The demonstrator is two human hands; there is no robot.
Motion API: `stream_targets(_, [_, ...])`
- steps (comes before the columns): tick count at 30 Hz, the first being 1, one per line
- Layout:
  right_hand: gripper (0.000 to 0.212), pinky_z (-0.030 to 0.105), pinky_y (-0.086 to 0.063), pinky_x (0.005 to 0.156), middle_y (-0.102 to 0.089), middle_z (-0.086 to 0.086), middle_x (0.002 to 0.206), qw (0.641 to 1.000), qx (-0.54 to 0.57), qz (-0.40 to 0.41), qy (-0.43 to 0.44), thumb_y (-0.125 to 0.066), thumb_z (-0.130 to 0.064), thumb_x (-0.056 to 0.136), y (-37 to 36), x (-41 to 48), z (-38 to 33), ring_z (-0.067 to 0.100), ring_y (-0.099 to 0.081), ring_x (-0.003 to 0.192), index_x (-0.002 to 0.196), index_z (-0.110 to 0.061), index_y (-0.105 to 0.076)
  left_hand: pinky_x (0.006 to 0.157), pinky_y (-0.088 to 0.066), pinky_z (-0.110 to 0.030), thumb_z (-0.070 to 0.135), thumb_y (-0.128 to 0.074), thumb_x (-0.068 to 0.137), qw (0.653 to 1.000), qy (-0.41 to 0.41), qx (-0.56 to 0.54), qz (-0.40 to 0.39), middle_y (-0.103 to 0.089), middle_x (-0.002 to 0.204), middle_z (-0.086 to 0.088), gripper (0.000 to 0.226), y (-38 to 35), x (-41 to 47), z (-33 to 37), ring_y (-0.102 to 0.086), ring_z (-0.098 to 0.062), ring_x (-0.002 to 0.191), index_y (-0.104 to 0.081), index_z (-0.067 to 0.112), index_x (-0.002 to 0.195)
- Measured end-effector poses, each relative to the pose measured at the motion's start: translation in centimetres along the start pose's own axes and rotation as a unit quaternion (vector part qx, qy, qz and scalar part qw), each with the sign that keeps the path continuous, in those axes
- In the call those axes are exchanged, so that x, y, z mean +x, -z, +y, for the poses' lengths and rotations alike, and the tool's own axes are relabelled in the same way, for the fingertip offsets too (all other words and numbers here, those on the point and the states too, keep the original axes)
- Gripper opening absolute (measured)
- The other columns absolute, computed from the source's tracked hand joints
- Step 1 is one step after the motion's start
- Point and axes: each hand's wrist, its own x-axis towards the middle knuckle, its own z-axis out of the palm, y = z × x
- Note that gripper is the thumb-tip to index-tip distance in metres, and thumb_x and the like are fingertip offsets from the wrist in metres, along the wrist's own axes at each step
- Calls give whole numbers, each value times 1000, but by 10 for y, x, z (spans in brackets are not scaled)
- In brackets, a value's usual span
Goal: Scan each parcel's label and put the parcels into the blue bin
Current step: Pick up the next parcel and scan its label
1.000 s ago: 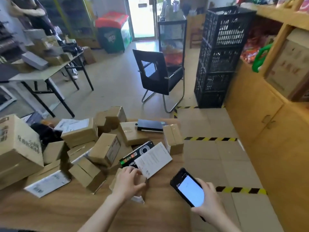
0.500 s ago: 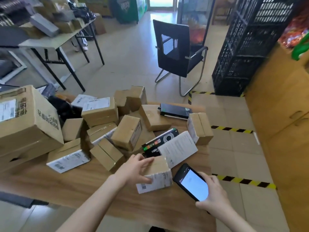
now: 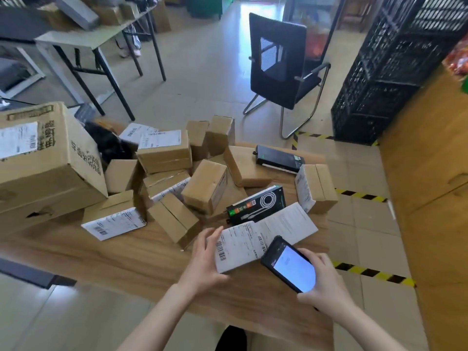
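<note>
My left hand (image 3: 205, 262) grips a small parcel (image 3: 238, 245) by its left side, white shipping label facing up, just above the wooden table (image 3: 126, 257). My right hand (image 3: 321, 279) holds a black phone (image 3: 291, 266) with a lit screen, right beside the parcel's right edge. Behind them lies a heap of several cardboard parcels (image 3: 205, 188), some with labels showing. A large carton (image 3: 48, 158) sits at the left. No blue bin is in view.
A black product box (image 3: 257, 203) and a white sheet (image 3: 288, 222) lie just behind the held parcel. A black chair (image 3: 281, 64) stands beyond the table, stacked black crates (image 3: 395, 62) at the right, wooden cabinets (image 3: 435, 198) along the right wall.
My left hand has turned the small parcel so its label faces up and lifted it nearer. My right hand has brought the phone in beside the parcel.
</note>
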Motion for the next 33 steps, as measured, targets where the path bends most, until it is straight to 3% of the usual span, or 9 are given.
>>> stream_targets(3, [101, 31, -47, 87, -35, -17, 118, 998, -48, -4, 36, -77, -31, 53, -1, 0, -7, 9, -45, 97, 143, -40, -29, 114, -30, -32, 26, -83, 59, 998, 1, -32, 58, -30, 140, 0, 100, -3, -11, -2, -32, -15, 131, -31, 16, 144])
stream_targets(6, [103, 26, -35, 85, -35, -16, 119, 987, -129, -2, 97, -77, -38, 54, 3, 5, -15, 7, -37, 92, 143, -42, -25, 107, -32, -24, 34, -84, 57, 997, -18, -15, 67, -38, 136, 1, 96, 4, -13, 3, -38, -11, 125, -37, 14, 138])
stream_targets(8, [102, 26, -33, 86, -36, -14, 121, 973, -181, 3, 146, -78, -40, 56, 7, 9, -22, 7, -35, 94, 142, -42, -24, 105, -37, -24, 37, -84, 58, 997, -43, 7, 63, -37, 138, 3, 97, 12, -13, 7, -38, -8, 126, -35, 16, 139])
stream_targets(12, [97, 34, -34, 99, -37, -9, 132, 946, -252, 25, 203, -79, -42, 65, 18, 17, -47, 15, -40, 117, 143, -41, -21, 108, -42, -33, 33, -83, 66, 993, -85, 75, 39, -32, 146, 3, 98, 32, -12, 13, -36, -11, 132, -29, 19, 147])
stream_targets(15, [94, 35, -34, 99, -38, -6, 131, 928, -296, 42, 223, -79, -42, 67, 24, 19, -64, 18, -42, 118, 143, -39, -22, 107, -43, -33, 25, -83, 69, 987, -98, 125, 22, -29, 150, 2, 99, 43, -14, 12, -32, -13, 135, -25, 19, 150])
stream_targets(27, [89, 33, -34, 90, -40, -5, 128, 920, -317, 55, 226, -77, -38, 69, 28, 16, -75, 20, -45, 113, 140, -40, -23, 108, -37, -26, 24, -81, 73, 986, -92, 139, 33, -27, 150, 4, 95, 56, -24, 4, -30, -11, 135, -25, 22, 150])
stream_targets(33, [99, 28, -40, 84, -40, -11, 122, 957, -220, 55, 180, -78, -40, 57, 26, 16, -64, 13, -41, 96, 141, -42, -25, 110, -38, -27, 32, -84, 68, 989, -108, 95, 40, -29, 147, 8, 98, 69, -23, 9, -32, -8, 133, -28, 24, 148])
